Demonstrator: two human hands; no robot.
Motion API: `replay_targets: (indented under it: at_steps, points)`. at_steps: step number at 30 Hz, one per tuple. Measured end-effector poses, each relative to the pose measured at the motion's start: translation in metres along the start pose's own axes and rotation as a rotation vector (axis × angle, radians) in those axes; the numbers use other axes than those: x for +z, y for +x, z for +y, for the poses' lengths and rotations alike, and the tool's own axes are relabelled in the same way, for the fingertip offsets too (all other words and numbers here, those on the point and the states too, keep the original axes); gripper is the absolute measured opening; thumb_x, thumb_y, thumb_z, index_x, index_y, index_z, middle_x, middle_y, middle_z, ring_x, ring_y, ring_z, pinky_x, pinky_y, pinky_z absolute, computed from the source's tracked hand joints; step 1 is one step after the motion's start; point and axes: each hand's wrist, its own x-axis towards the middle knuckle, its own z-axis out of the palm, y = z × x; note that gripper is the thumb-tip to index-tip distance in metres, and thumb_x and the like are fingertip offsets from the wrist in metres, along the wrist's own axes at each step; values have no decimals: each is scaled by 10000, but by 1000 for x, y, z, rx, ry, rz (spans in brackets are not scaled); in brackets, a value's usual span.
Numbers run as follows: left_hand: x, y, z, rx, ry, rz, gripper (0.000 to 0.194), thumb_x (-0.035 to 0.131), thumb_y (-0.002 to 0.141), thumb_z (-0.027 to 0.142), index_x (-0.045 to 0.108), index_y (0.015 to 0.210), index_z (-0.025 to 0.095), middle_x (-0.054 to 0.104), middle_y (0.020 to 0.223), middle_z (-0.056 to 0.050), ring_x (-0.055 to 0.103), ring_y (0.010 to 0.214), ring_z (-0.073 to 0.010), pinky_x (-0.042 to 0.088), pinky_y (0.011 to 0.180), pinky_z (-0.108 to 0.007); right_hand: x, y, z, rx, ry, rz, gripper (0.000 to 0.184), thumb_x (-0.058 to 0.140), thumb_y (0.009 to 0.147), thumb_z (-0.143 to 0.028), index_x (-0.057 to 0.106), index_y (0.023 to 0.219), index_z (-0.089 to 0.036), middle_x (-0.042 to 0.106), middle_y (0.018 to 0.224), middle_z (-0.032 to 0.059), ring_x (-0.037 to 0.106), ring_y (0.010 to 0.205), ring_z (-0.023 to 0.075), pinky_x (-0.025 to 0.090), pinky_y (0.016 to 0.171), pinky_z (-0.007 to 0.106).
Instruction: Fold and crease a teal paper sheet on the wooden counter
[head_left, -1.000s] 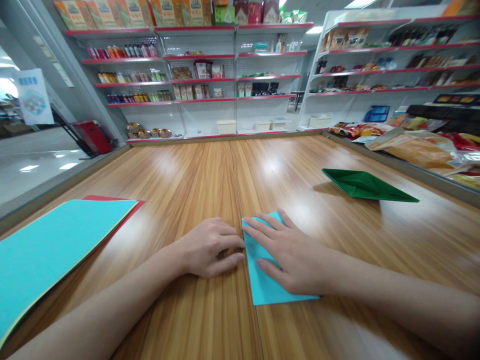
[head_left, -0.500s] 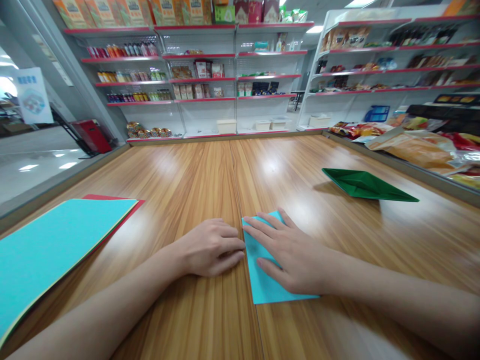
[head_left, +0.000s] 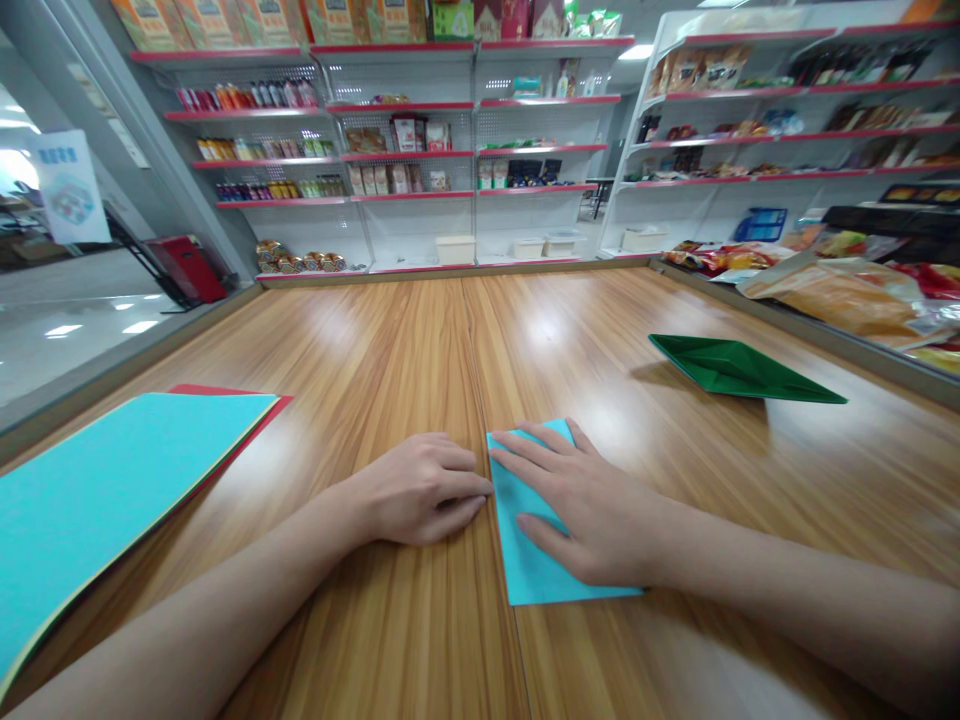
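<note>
A light-blue sheet of paper, a small rectangle that looks folded, lies flat on the wooden table. Spread across its upper and right part is my right hand, palm down and fingers apart, pressing on it. My left hand rests on the wood just left of the paper with its fingers curled in. Its index fingertip reaches the paper's left edge, and I see nothing held in it. Farther off to the right sits a folded green paper boat, pointed at both ends.
At the left lies a stack of coloured paper, light blue on top with a red sheet showing beneath. Packaged snacks stand beyond the table's right rim. Stocked shelves line the back, and a red box is on the floor.
Both hands and the light-blue paper hold nearly the same places. The whole view has shifted very slightly.
</note>
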Motion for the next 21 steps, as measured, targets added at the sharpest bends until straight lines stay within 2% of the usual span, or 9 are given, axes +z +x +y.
replay_targets:
  at_steps: [21]
  points:
    - [1, 0, 1, -6, -117, 19, 254, 438, 883, 176, 670, 975, 125, 602, 708, -67, 539, 641, -157, 384, 593, -301, 0, 2, 0, 3, -30, -15, 642, 405, 891, -424, 268, 1462, -165, 309, 1477, 127, 203, 1371, 351, 229, 1065, 570]
